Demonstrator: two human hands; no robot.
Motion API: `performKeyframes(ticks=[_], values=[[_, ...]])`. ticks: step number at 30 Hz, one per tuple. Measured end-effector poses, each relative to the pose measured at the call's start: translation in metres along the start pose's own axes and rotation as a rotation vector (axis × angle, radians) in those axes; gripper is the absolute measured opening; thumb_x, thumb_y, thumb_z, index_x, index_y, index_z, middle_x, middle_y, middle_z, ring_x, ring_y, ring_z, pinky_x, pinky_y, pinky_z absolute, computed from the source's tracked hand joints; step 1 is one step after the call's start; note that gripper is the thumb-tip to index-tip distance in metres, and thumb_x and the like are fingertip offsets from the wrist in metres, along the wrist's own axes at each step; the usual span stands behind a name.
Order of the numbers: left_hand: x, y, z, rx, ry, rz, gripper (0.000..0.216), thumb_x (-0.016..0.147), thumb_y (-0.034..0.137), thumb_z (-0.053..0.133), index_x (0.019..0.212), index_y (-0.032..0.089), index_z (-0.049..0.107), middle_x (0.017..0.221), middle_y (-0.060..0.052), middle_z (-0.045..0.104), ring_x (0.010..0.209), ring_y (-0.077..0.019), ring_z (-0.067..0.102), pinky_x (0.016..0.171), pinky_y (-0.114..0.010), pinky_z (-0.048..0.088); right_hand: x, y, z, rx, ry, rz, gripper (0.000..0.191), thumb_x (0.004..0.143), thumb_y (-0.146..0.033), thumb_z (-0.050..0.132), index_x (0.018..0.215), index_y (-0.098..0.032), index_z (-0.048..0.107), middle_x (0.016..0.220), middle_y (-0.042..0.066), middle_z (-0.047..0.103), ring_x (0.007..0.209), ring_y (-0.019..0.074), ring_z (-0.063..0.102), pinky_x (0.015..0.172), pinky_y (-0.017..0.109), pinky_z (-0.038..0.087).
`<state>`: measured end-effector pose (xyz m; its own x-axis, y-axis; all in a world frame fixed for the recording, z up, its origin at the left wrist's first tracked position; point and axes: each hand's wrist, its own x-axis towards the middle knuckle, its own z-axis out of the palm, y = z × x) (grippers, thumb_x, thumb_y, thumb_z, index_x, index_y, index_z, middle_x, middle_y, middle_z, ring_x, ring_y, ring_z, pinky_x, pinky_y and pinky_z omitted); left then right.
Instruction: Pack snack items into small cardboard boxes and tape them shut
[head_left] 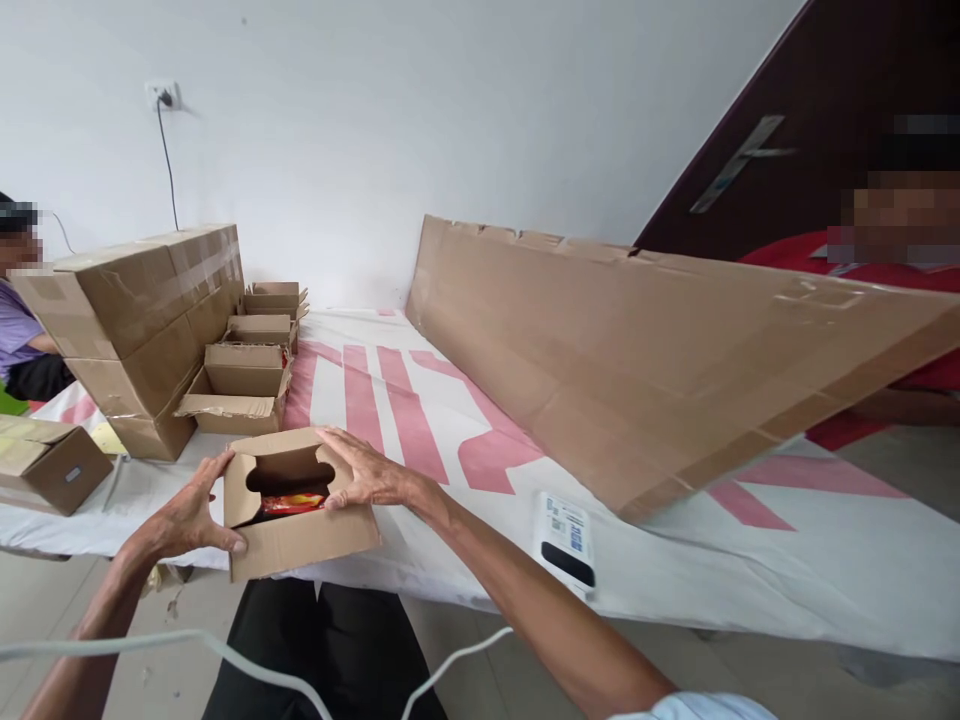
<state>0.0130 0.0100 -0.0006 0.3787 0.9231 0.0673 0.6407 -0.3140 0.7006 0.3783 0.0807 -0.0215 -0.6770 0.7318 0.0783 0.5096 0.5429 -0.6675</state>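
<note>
In front of me at the table's near edge is a small open cardboard box (307,545), its inner flaps cut with rounded notches. Through the opening shows a red and yellow packet (292,503). My left hand (187,515) grips the box's left side, thumb on the front face and fingers at the back corner. My right hand (364,472) clasps the right side from above, fingers on the far flap and thumb at the near rim. Both hands are closed on the same box. Part of the packet is hidden by the flaps.
Beyond the box, several open cardboard boxes (238,412) line up beside a stack of taped cartons (135,330). A large cardboard sheet (600,340) stands at the right. Near it lies a white device (564,540). White cables (247,677) cross below. People sit at both sides.
</note>
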Motion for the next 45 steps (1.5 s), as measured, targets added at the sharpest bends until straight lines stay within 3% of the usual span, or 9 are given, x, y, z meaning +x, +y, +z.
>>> performKeyframes(ticks=[6,10,18,24,26,29,36,41,45], values=[[0.004,0.007,-0.006,0.122,-0.025,0.013,0.118,0.065,0.051,0.096,0.166,0.030,0.039,0.158,-0.015,0.048,0.146,-0.0410,0.055,0.119,-0.059,0.052,-0.012,-0.014,-0.007,0.012,-0.127,0.083,0.150,0.065,-0.076,0.092,0.178,-0.023,0.010,0.185,0.017,0.004,0.171,0.0402,0.000,0.138,0.059,0.010],[0.004,0.006,-0.007,0.162,-0.021,0.056,0.115,0.065,0.049,0.096,0.164,0.028,0.041,0.169,-0.017,0.037,0.157,-0.0432,0.043,0.128,-0.060,0.042,-0.012,-0.015,-0.004,-0.012,-0.084,0.070,0.146,0.066,-0.070,0.095,0.178,-0.025,0.013,0.185,0.016,0.011,0.171,0.0408,0.003,0.137,0.062,0.011],[0.008,0.007,-0.001,0.106,-0.008,0.072,0.113,0.069,0.030,0.087,0.168,0.029,0.035,0.156,-0.012,0.053,0.144,-0.0375,0.056,0.122,-0.058,0.049,-0.012,-0.018,0.001,-0.047,-0.008,0.041,0.135,0.070,-0.058,0.096,0.177,-0.023,0.021,0.182,0.019,0.024,0.170,0.0414,0.015,0.136,0.061,0.016],[0.007,0.012,-0.006,0.146,-0.044,0.095,0.107,0.074,0.046,0.091,0.168,0.030,0.040,0.170,-0.015,0.042,0.155,-0.0410,0.046,0.124,-0.058,0.047,-0.015,-0.022,0.003,0.000,-0.019,0.101,0.134,0.071,-0.064,0.094,0.177,-0.024,0.022,0.183,0.019,0.017,0.170,0.0427,0.012,0.136,0.064,0.018],[0.007,0.017,-0.003,0.195,-0.019,0.112,0.100,0.080,0.055,0.087,0.166,0.029,0.044,0.174,-0.016,0.036,0.159,-0.0416,0.041,0.127,-0.057,0.043,-0.015,-0.023,0.007,-0.001,0.024,0.086,0.130,0.073,-0.064,0.092,0.176,-0.025,0.024,0.183,0.018,0.021,0.169,0.0421,0.015,0.135,0.064,0.021],[0.011,0.025,0.005,0.287,0.028,0.125,0.084,0.089,0.060,0.078,0.161,0.028,0.052,0.171,-0.016,0.040,0.155,-0.0402,0.047,0.125,-0.055,0.046,-0.014,-0.030,0.014,-0.037,0.121,0.052,0.108,0.084,-0.053,0.084,0.173,-0.025,0.030,0.179,0.016,0.031,0.167,0.0377,0.025,0.134,0.060,0.027],[0.014,0.035,0.015,0.446,0.100,0.143,0.061,0.103,0.045,0.055,0.162,0.033,0.052,0.161,-0.011,0.052,0.141,-0.0368,0.057,0.116,-0.055,0.051,-0.017,-0.043,0.016,-0.144,0.255,-0.012,0.072,0.092,-0.034,0.067,0.161,-0.021,0.051,0.159,0.016,0.056,0.152,0.0339,0.048,0.129,0.055,0.039],[0.001,0.037,0.003,0.412,0.166,0.143,0.054,0.108,0.047,0.045,0.157,0.030,0.058,0.161,-0.011,0.052,0.142,-0.0361,0.057,0.118,-0.053,0.051,-0.029,-0.035,0.008,-0.078,0.357,-0.052,0.064,0.096,-0.034,0.060,0.159,-0.021,0.052,0.156,0.017,0.057,0.146,0.0324,0.054,0.125,0.054,0.046],[-0.016,0.026,-0.003,0.453,0.280,0.086,0.050,0.107,0.047,0.041,0.144,0.026,0.067,0.161,-0.012,0.053,0.145,-0.0385,0.054,0.120,-0.057,0.049,-0.046,-0.017,0.006,-0.050,0.518,-0.022,0.056,0.101,-0.032,0.052,0.154,-0.019,0.056,0.163,0.017,0.052,0.153,0.0330,0.049,0.129,0.056,0.041]])
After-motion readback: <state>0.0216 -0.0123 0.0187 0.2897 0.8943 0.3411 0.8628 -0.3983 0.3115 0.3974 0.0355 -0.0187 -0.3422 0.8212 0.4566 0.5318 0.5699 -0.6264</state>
